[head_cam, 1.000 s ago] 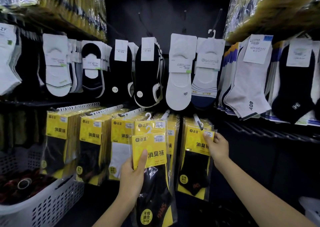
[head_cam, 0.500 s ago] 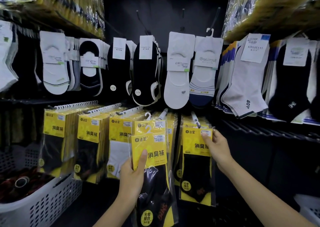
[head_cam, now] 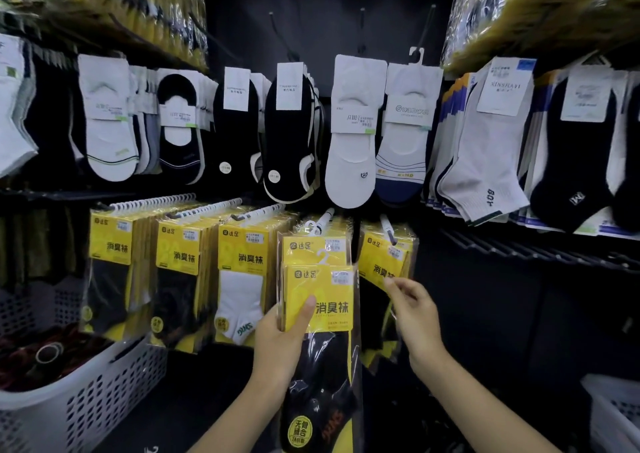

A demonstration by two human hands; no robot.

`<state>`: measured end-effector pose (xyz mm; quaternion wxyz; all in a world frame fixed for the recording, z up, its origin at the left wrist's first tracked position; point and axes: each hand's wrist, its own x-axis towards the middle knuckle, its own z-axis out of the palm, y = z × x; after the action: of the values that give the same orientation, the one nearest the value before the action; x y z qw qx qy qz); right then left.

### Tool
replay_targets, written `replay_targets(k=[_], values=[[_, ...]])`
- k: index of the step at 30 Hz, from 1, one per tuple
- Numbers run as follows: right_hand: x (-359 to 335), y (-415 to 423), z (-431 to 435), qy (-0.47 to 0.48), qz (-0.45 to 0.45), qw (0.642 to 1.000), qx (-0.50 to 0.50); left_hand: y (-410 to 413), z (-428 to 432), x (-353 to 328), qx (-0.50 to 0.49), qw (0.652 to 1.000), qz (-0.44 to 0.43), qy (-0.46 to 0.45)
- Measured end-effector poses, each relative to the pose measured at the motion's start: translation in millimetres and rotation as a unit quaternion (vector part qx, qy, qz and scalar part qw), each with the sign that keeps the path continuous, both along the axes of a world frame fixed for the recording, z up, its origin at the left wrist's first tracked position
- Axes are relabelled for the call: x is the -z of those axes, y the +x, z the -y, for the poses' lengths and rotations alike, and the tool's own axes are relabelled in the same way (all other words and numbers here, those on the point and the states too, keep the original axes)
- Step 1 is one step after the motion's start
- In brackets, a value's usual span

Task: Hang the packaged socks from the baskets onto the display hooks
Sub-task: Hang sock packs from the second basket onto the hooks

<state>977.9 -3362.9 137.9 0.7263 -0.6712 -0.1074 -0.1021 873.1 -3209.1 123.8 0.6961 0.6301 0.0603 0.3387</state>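
Holding the sock pack (head_cam: 320, 300) by its yellow card, my left hand (head_cam: 277, 341) curled round it, hanger up for threading | hook (head_cam: 325, 217) just above my fingers | right hand (head_cam: 415, 317) loose, empty, beside hung packs (head_cam: 379, 255)

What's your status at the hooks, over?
Left hand grips sock pack, not yet hung. Right hand at rightmost hung pack, grip unclear. Centre peg holds packs.

Your right hand (head_cam: 415, 317) has come off the top of the hung pack (head_cam: 382, 262) on the rightmost hook. It now sits lower, at the bottom edge of the yellow card, fingers (head_cam: 398, 284) loosely curled and no longer gripping. The held pack (head_cam: 322, 300) in your left hand (head_cam: 277, 341) has shifted right, its edge now against the hung pack.
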Motion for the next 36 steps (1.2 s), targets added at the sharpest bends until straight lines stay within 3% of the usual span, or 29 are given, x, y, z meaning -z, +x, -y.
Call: replay_targets(k=[3,6,10,14,17,21,25,30,36], values=[[-1,-31,-2,-0.004,0.027,0.995,-0.091,5,13,4,0.01,1.0,0.004,-0.005],[-1,-41,0,-0.013,0.043,0.993,-0.107,9,24,7,0.015,1.0,0.001,0.001],[0,-31,13,0.038,0.012,0.996,-0.079,13,28,7,0.006,1.0,-0.021,0.013],[-3,-13,34,0.092,0.003,0.996,-0.006,12,11,8,-0.069,0.997,-0.019,0.032],[-17,2,40,0.079,0.031,0.996,0.025,9,-2,4,-0.094,0.994,-0.015,0.058],[-31,19,29,0.032,0.056,0.998,-0.004,6,-11,2,-0.107,0.992,-0.026,0.062],[-31,38,12,0.013,0.035,0.999,-0.011,5,-13,0,-0.118,0.99,-0.033,0.073],[-24,63,6,0.017,-0.053,0.993,0.1,5,-9,-3,-0.124,0.989,-0.034,0.078],[-7,57,16,-0.001,-0.066,0.981,0.181,9,-5,-1,-0.093,0.993,-0.022,0.076]])
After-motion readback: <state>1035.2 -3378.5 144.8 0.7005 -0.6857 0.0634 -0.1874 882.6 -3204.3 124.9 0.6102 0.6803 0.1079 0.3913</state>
